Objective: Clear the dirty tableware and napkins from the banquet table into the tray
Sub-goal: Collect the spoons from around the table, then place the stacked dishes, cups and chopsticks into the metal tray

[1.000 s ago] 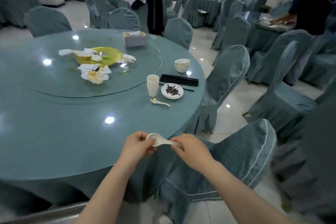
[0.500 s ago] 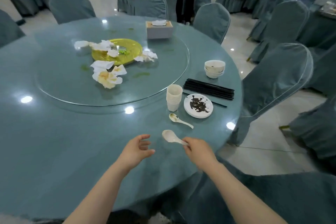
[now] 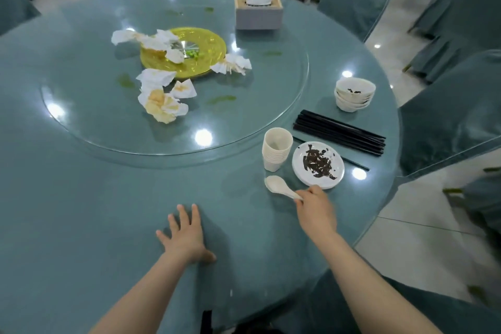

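Note:
My right hand (image 3: 315,207) pinches the handle of a white ceramic spoon (image 3: 276,184), whose bowl lies low over the teal table (image 3: 81,211) just below a stack of white cups (image 3: 276,149). A small white plate (image 3: 301,168) with dark scraps lies right beside the spoon. Behind it are a bundle of black chopsticks (image 3: 339,131) and stacked white bowls (image 3: 353,95). Crumpled stained napkins (image 3: 162,100) surround a yellow plate (image 3: 206,49) on the glass turntable (image 3: 244,116). My left hand (image 3: 184,236) rests flat on the table, fingers spread. No tray is in view.
A grey tissue box (image 3: 259,12) stands at the far side of the turntable. Covered teal chairs ring the table, one close at the right (image 3: 455,111). White tiled floor shows to the right of the table edge.
My right hand carried the spoon forward and down to the spot beside the small plate. The left hand let go of it and came down flat on the table. The view tilted down.

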Demonstrator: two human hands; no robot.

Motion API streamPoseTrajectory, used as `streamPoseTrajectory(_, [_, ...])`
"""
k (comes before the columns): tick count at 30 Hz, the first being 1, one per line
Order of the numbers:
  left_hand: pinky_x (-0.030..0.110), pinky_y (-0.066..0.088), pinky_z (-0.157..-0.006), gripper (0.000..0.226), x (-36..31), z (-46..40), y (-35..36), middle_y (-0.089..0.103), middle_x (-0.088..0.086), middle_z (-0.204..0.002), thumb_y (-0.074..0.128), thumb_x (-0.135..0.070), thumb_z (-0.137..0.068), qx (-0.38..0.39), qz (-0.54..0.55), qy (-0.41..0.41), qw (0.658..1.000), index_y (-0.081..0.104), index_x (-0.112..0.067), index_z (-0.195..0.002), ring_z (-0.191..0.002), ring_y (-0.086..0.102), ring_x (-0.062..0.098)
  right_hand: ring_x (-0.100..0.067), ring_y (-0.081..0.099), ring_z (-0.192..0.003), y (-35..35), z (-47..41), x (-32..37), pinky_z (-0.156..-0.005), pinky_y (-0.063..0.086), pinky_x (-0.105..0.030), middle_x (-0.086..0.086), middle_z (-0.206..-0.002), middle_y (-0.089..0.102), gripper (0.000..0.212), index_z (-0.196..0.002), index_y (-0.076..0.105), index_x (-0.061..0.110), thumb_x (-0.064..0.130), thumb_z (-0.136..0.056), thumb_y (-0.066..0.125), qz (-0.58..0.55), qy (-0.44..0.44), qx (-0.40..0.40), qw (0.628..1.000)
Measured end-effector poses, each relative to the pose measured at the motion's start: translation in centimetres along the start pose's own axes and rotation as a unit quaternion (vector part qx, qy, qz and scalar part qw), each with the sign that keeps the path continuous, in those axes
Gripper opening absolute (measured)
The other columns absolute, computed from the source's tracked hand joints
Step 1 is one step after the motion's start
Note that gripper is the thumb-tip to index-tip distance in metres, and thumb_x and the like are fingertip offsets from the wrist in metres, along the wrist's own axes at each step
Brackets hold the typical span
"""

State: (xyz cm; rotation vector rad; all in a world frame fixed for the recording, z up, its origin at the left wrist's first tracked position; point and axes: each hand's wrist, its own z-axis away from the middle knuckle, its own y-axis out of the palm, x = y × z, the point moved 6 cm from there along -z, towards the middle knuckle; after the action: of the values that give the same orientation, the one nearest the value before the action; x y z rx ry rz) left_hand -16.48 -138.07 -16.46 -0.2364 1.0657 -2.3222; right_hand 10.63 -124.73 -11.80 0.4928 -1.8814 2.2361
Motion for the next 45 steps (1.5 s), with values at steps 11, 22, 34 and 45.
streamPoseTrajectory(11, [0.062,0.008,-0.112,0.137,1.1,0.0,0.5,-0.034,0.001,-0.154,0.080,-0.056,-0.061,-0.017,0.025,0.032,0.999,-0.023,-0.030,-0.148,-0.144,-0.022,0.031,-0.023,0.043,-0.117,1.1,0.1,0.7,-0.091,0.041,-0.036,-0.001,-0.120,0.050,0.040,-0.130,0.055,0.020,0.029,-0.090,0.059,0.037,-0.011,-0.010,0.999])
streamPoseTrajectory(22, [0.025,0.041,-0.094,0.050,7.2,6.9,-1.6,0.057,0.021,-0.131,0.062,-0.001,-0.089,-0.110,0.488,0.051,0.865,0.046,-0.001,-0.136,-0.111,0.057,0.021,-0.023,0.050,-0.115,2.8,6.4,6.3,-0.100,0.036,-0.031,-0.001,-0.120,0.060,0.031,-0.122,0.060,0.016,0.019,-0.091,0.057,-0.050,-0.148,0.027,0.987])
streamPoseTrajectory(34, [0.023,0.053,-0.079,0.028,21.8,23.8,8.8,0.070,0.005,-0.106,0.054,-0.008,-0.095,-0.187,0.729,-0.075,0.654,0.054,-0.014,-0.123,-0.098,0.066,0.021,-0.007,0.062,-0.080,11.1,19.9,15.3,-0.085,0.052,-0.027,0.008,-0.093,0.069,0.021,-0.106,0.067,0.020,0.014,-0.087,0.061,-0.120,-0.243,0.232,0.934])
streamPoseTrajectory(45, [0.028,0.052,-0.077,0.031,29.9,32.4,23.1,0.072,0.008,-0.103,0.066,-0.011,-0.086,-0.201,0.797,-0.214,0.528,0.062,-0.015,-0.117,-0.095,0.069,0.022,0.002,0.060,-0.081,19.7,33.4,20.0,-0.063,0.040,-0.006,0.011,-0.091,0.067,0.021,-0.108,0.063,0.028,0.024,-0.087,0.062,-0.057,-0.250,0.474,0.842])
